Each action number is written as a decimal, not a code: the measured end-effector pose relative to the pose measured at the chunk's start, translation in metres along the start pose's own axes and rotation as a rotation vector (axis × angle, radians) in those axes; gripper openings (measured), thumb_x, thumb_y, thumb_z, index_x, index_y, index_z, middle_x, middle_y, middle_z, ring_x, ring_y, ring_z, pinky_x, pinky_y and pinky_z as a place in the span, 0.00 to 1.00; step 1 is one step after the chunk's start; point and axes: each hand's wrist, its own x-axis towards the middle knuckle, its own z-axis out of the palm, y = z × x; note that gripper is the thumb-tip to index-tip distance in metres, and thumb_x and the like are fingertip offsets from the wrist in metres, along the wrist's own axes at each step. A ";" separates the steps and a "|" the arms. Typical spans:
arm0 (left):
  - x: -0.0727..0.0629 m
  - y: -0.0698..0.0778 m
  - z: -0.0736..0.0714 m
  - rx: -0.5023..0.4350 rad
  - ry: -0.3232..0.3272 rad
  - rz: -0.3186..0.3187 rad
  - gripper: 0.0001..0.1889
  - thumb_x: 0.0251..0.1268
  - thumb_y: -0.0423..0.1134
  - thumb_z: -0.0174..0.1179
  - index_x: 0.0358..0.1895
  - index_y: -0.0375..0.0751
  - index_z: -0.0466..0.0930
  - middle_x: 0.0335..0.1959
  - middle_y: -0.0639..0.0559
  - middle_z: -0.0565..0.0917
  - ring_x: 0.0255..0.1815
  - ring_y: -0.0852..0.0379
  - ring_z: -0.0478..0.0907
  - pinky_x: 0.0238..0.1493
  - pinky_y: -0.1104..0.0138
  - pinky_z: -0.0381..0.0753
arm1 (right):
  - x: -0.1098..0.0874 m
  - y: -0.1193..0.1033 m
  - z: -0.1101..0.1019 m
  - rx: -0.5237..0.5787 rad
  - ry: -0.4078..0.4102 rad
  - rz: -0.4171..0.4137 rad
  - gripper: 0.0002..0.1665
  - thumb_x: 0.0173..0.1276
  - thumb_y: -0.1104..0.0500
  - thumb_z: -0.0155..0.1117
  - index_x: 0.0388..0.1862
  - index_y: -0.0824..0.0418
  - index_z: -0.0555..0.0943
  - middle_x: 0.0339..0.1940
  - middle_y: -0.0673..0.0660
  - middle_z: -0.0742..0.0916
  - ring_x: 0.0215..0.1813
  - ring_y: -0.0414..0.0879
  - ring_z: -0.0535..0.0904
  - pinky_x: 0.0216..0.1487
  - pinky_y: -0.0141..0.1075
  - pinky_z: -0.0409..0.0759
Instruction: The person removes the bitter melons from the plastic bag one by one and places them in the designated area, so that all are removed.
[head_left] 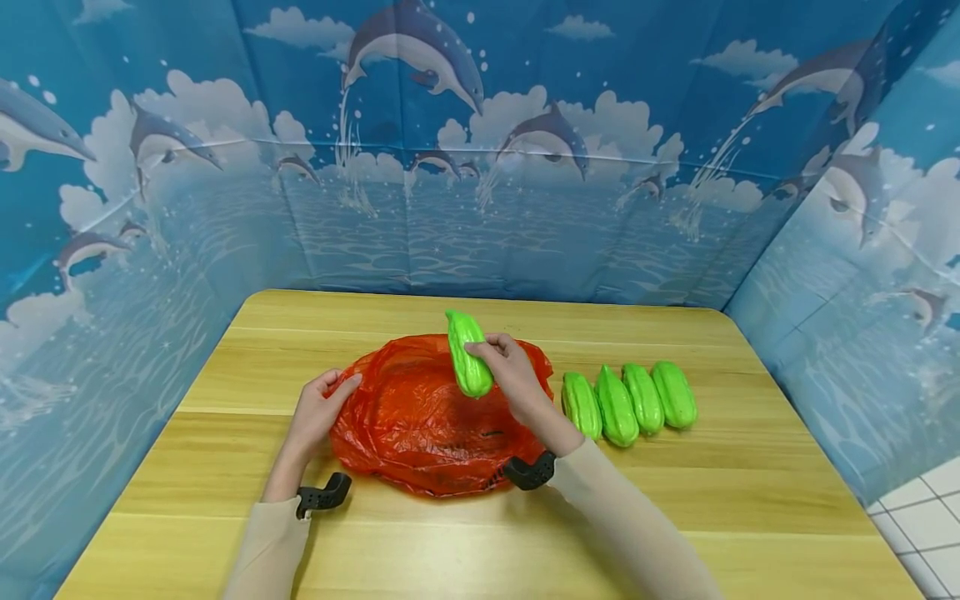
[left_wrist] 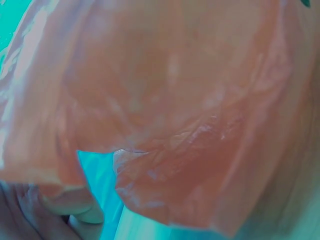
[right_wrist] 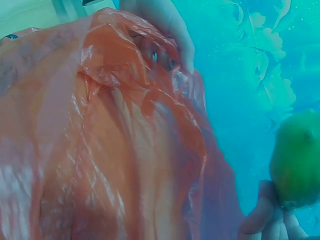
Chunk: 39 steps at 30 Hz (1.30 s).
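A red plastic bag [head_left: 420, 417] lies spread on the table with its mouth open. My left hand [head_left: 315, 412] pinches the bag's left rim between thumb and fingers. Above the bag, my right hand [head_left: 517, 383] holds a bright green, ridged bitter melon [head_left: 462, 348] by its side, its pointed end tipped up and away. The right wrist view shows that melon [right_wrist: 297, 160] at the fingertips, right of the thin bag [right_wrist: 125, 150]. In the left wrist view the bag [left_wrist: 175, 90] fills most of the picture, with the left fingers [left_wrist: 70, 202] at its lower edge.
Several more green bitter melons [head_left: 630, 400] lie in a row right of the bag, the nearest close to its edge. They rest on a wood-grain table [head_left: 750, 500]. A dolphin-print curtain [head_left: 480, 233] stands behind the table and along both sides.
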 end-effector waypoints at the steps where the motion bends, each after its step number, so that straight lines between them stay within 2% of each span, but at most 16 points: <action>1: 0.000 0.000 0.000 0.002 0.000 -0.001 0.22 0.67 0.50 0.58 0.39 0.29 0.73 0.26 0.46 0.77 0.21 0.58 0.75 0.22 0.68 0.78 | 0.000 -0.001 -0.002 0.010 0.007 -0.008 0.28 0.65 0.48 0.61 0.57 0.62 0.69 0.48 0.61 0.79 0.43 0.51 0.78 0.39 0.39 0.78; 10: 0.000 0.003 0.000 -0.024 -0.013 -0.034 0.20 0.68 0.47 0.57 0.41 0.28 0.73 0.28 0.43 0.77 0.22 0.57 0.75 0.23 0.68 0.78 | -0.003 -0.011 -0.018 0.079 0.062 -0.068 0.27 0.66 0.50 0.58 0.58 0.66 0.68 0.44 0.62 0.77 0.36 0.48 0.76 0.36 0.37 0.76; 18: -0.013 0.028 0.004 -0.002 -0.031 -0.032 0.18 0.71 0.42 0.55 0.42 0.25 0.72 0.29 0.39 0.77 0.23 0.56 0.75 0.25 0.68 0.79 | -0.003 -0.016 -0.038 0.104 0.149 -0.073 0.25 0.67 0.52 0.57 0.56 0.66 0.69 0.42 0.59 0.77 0.35 0.45 0.76 0.35 0.34 0.76; 23: -0.014 0.031 0.005 0.002 -0.033 -0.028 0.17 0.71 0.41 0.54 0.42 0.24 0.72 0.29 0.39 0.77 0.23 0.57 0.75 0.24 0.69 0.78 | -0.004 -0.017 -0.052 0.095 0.195 -0.071 0.24 0.68 0.52 0.56 0.55 0.66 0.68 0.42 0.58 0.76 0.35 0.45 0.75 0.36 0.34 0.75; 30: -0.012 0.028 0.005 0.014 -0.033 -0.029 0.18 0.71 0.41 0.54 0.42 0.23 0.71 0.28 0.40 0.77 0.23 0.57 0.75 0.25 0.69 0.78 | -0.003 -0.015 -0.071 0.092 0.249 -0.089 0.23 0.68 0.50 0.56 0.54 0.64 0.69 0.41 0.57 0.76 0.35 0.44 0.74 0.37 0.34 0.74; 39: 0.002 -0.001 0.000 -0.012 -0.018 -0.049 0.20 0.69 0.48 0.57 0.41 0.28 0.73 0.29 0.43 0.77 0.23 0.57 0.76 0.24 0.68 0.79 | -0.005 -0.013 -0.094 0.119 0.311 -0.073 0.25 0.69 0.49 0.57 0.57 0.62 0.67 0.45 0.56 0.75 0.39 0.45 0.73 0.38 0.33 0.74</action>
